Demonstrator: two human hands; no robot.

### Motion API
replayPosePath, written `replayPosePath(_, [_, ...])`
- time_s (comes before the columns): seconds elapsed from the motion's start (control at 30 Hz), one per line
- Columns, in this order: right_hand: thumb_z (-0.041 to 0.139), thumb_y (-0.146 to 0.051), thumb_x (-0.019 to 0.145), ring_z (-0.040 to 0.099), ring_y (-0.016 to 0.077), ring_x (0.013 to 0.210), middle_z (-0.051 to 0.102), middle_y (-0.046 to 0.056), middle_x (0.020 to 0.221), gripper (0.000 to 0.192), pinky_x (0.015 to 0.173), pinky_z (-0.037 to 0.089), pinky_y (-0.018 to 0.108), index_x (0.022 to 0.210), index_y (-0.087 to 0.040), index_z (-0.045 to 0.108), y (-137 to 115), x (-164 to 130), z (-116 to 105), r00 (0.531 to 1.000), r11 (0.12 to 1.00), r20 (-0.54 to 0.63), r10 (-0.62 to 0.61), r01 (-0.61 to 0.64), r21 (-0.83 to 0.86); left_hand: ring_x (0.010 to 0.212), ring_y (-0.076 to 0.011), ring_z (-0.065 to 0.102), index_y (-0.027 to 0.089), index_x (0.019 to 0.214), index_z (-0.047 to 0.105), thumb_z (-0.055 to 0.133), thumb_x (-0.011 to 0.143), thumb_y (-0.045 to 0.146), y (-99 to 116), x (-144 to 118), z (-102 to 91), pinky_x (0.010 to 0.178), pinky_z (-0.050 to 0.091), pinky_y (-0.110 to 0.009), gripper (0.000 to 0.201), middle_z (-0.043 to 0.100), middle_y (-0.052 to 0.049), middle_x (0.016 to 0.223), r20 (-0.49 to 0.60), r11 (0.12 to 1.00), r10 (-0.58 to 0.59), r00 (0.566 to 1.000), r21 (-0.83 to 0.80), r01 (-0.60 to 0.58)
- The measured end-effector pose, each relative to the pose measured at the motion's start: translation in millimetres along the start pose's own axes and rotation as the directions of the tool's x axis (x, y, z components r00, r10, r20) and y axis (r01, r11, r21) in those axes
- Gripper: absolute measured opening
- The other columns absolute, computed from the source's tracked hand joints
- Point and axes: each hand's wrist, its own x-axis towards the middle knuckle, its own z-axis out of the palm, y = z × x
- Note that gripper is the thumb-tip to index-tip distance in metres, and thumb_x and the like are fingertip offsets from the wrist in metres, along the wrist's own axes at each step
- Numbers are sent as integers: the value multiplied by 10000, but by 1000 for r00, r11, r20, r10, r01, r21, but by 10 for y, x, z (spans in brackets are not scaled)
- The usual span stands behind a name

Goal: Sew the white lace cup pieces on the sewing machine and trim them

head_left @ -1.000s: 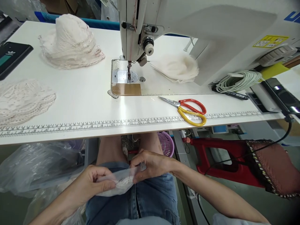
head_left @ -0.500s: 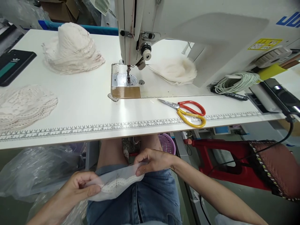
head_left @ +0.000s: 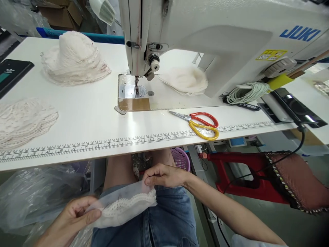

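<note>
Over my lap, below the table edge, a piece of sheer white fabric with a lace trim (head_left: pixel 123 207) is stretched between both hands. My left hand (head_left: pixel 77 216) pinches its left end between thumb and fingers. At the upper right corner my right hand (head_left: pixel 161 176) grips it the same way, thumb on top. The lace runs along the piece, and its lower part looks doubled or layered. Above the hands, on the table, stands a white sewing machine (head_left: pixel 205 31) with its needle and presser foot (head_left: pixel 137 85) over the metal plate.
Scissors (head_left: pixel 203 125) with red and yellow handles lie near the table's front edge, over a printed ruler (head_left: pixel 128 140). Lace piles (head_left: pixel 74 61) sit at left, cream fabric (head_left: pixel 185 80) under the machine arm. A phone (head_left: pixel 12 73), coiled cord (head_left: pixel 248 92), red stool (head_left: pixel 244 171) and purple basket (head_left: pixel 181 158) are around.
The fabric has been spread and tilted, showing more of the lace. My right hand has shifted up and left along its edge, my left hand slightly down and left. The camera view has turned slightly right.
</note>
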Motion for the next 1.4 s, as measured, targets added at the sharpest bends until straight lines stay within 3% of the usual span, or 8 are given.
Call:
replayPosePath(0.13, [451,-339,919,553,130,719,589,32,772,270,684,448,247,890,-113,596,-53,-37,40,997,973,-76,22,-39,-226,560,-112,486,156,590,656,757,642,456,10,32,-30,530,395,-180,321,569,17,561,64,999,-33,997,16,32])
replayPosePath(0.27, [400,-214,928,559,209,912,610,97,977,208,834,440,371,1042,-143,559,-112,-62,355,902,709,-398,-169,-170,-684,594,-102,488,154,698,622,735,690,424,87,35,174,529,379,-164,292,565,27,636,-25,998,31,999,-54,-32])
replayPosePath(0.47, [656,-533,700,510,338,1035,536,196,1175,716,824,471,476,1231,-106,436,127,271,1032,823,439,-227,-521,30,-898,624,-98,521,174,714,567,772,642,383,129,258,527,580,425,-171,302,541,47,674,-174,926,134,976,-328,-186])
replayPosePath(0.53, [642,-355,767,501,324,1067,545,193,1154,564,839,469,438,1226,-93,445,230,413,1093,774,417,-321,-545,-82,-905,706,-112,553,181,740,587,768,642,382,141,303,584,642,454,-178,288,558,36,732,-219,897,124,968,-392,-204])
replayPosePath(0.7, [400,-109,877,582,189,790,645,80,870,229,723,467,301,983,-150,598,243,393,804,845,582,-268,-464,62,-811,786,-145,544,181,761,588,692,730,411,166,227,505,732,478,-232,254,545,19,757,-81,940,180,980,-281,-196])
replayPosePath(0.87, [579,-323,835,555,126,651,630,18,723,186,589,408,210,827,-145,631,106,209,533,868,976,-483,-119,13,-217,1076,-245,521,251,1011,575,652,741,445,113,151,319,869,444,-299,342,563,-52,1116,-186,942,317,930,172,-287])
replayPosePath(1.1, [679,-449,737,497,103,650,579,-2,716,328,585,369,202,819,-136,626,94,111,465,916,990,-400,39,18,138,921,-235,567,230,1037,633,684,709,338,243,256,338,790,424,-257,349,641,-35,926,190,841,273,943,429,-330])
replayPosePath(1.4, [740,-429,665,450,76,589,544,-26,638,336,585,351,206,750,-117,649,36,101,451,948,990,-312,66,-24,137,622,-128,428,166,624,553,661,703,316,299,190,414,579,320,-197,201,465,43,614,217,855,244,945,411,-315])
